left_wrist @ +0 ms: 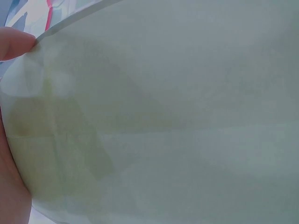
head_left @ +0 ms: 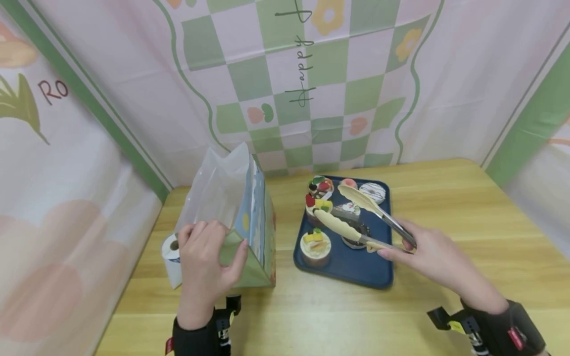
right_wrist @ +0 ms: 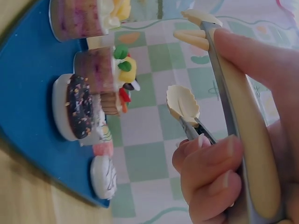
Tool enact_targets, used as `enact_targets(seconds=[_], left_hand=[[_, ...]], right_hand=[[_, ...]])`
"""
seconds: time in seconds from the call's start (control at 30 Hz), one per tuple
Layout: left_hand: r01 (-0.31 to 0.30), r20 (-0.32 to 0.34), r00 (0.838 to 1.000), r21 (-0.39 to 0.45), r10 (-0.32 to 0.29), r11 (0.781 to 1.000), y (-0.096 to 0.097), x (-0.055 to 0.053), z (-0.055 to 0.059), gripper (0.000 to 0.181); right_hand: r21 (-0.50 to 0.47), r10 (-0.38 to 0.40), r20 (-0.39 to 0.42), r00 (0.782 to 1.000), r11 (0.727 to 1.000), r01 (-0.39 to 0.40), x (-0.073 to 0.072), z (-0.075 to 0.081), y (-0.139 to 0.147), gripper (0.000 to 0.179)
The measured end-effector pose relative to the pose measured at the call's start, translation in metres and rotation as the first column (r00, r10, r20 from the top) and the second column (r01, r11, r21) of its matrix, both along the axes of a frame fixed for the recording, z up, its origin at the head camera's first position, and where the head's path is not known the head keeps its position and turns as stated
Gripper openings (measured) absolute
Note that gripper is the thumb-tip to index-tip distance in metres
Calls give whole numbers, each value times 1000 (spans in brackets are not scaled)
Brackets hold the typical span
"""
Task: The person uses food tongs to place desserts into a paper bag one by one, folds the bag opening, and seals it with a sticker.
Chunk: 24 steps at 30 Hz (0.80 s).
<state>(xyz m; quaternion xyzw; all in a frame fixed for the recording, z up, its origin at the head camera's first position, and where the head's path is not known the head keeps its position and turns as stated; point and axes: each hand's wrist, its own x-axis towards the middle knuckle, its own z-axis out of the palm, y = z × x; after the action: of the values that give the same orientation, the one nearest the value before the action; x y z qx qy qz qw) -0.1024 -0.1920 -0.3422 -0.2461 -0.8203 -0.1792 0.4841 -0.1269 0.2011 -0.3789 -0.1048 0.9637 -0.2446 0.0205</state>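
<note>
In the head view my left hand [head_left: 205, 257] grips the near edge of an opened paper bag [head_left: 227, 267], fingers over the rim and thumb on the outer side. The bag's pale side fills the left wrist view, where part of the thumb [left_wrist: 14, 44] shows. My right hand [head_left: 432, 254] holds a pair of tongs [head_left: 343, 225] with cream tips, spread apart above a blue tray [head_left: 347, 273]. Under the tongs lie a chocolate donut [right_wrist: 79, 107] and a cake slice [head_left: 347, 211]. A fruit-topped cup cake [head_left: 315, 247] stands at the tray's near left.
A toilet roll [head_left: 171, 254] stands left of the bag. On the tray's far side are a white striped donut [head_left: 372, 193], a pink donut [head_left: 349, 183] and a fruit tart [head_left: 320, 187]. A checkered curtain [head_left: 329, 64] hangs behind the wooden table [head_left: 472, 212].
</note>
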Motion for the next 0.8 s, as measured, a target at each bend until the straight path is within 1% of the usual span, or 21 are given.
enact_targets(seconds=[0.4, 0.63, 0.8], left_hand=[[-4, 10, 1000, 3, 4, 1000, 0, 0, -1, 40], [-5, 0, 1000, 5, 5, 1000, 0, -1, -2, 40], [-2, -11, 1000, 9, 2, 1000, 1, -1, -2, 38]], right_hand=[[11, -57, 53, 997, 998, 57, 6, -16, 6, 88], [52, -93, 40, 995, 994, 91, 9, -26, 7, 93], [61, -114, 41, 993, 992, 112, 11, -32, 6, 97]])
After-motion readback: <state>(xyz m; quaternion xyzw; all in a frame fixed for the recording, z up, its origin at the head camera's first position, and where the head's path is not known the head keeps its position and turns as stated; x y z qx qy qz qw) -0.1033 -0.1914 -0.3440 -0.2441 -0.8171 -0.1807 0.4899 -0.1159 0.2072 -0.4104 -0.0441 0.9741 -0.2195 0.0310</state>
